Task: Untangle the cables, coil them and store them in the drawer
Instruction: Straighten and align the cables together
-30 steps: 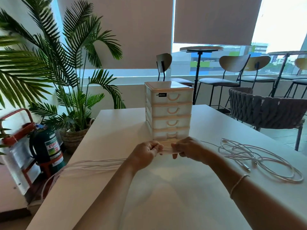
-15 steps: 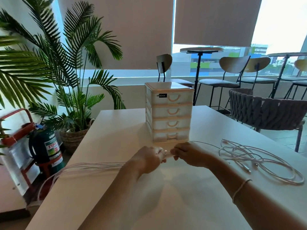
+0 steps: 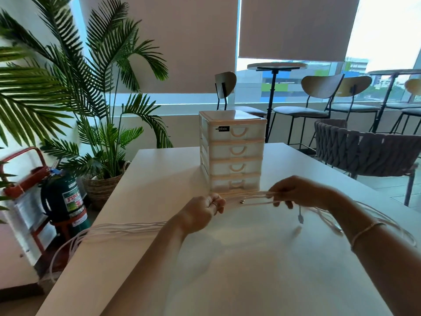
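I saw two bare arms reach in from the bottom and meet over the white table (image 3: 145,201), just in front of the drawers (image 3: 232,153).

The left hand (image 3: 201,213) was curled into a fist. Its knuckles faced up and it gripped a bunch of white cables (image 3: 247,198). There was a ring on one finger. The left arm ran up from the bottom middle at a slant.

The right hand (image 3: 296,191) was off to the right, a little higher than the left. Its fingers bent down and pinched the same cables. A thin band sat on the right wrist. The right arm came in from the bottom right corner.

The cables were pulled flat between the two hands. One plug (image 3: 300,218) hung down below the right hand, above the table. More cable ran left from the left hand, across the table and over its edge to the floor. Behind the right arm, more cable lay on the table, but it was blurry.

The drawers stood upright near the middle of the table. There were four, and all looked pushed in.
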Demonstrator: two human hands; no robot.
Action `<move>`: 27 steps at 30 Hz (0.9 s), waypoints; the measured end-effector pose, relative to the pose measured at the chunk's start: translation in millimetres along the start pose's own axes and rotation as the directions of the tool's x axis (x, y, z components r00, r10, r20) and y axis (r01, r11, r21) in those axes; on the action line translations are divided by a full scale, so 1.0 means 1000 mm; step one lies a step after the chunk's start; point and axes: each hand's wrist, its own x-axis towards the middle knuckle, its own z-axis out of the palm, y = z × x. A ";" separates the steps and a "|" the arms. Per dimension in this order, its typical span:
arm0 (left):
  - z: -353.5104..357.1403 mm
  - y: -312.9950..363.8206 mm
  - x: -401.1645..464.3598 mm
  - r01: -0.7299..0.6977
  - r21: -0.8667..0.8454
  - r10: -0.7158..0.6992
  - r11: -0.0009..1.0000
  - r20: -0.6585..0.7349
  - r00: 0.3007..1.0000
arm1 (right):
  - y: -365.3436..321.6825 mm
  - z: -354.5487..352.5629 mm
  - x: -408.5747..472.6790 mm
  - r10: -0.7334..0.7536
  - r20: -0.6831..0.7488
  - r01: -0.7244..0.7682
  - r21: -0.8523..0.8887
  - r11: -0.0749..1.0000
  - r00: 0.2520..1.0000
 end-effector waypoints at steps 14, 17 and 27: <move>0.008 0.000 0.005 0.005 0.012 -0.003 1.000 -0.146 0.989 | -0.049 0.061 0.003 -0.073 0.117 0.066 0.056 0.996 0.991; 0.007 0.000 0.004 -0.007 -0.023 0.004 1.000 -0.138 0.990 | -0.051 0.057 0.006 -0.058 0.106 0.057 0.018 0.998 0.993; 0.007 0.000 0.000 -0.042 -0.021 0.041 0.999 -0.058 0.997 | -0.043 0.066 0.005 -0.077 0.005 0.076 0.093 0.993 0.997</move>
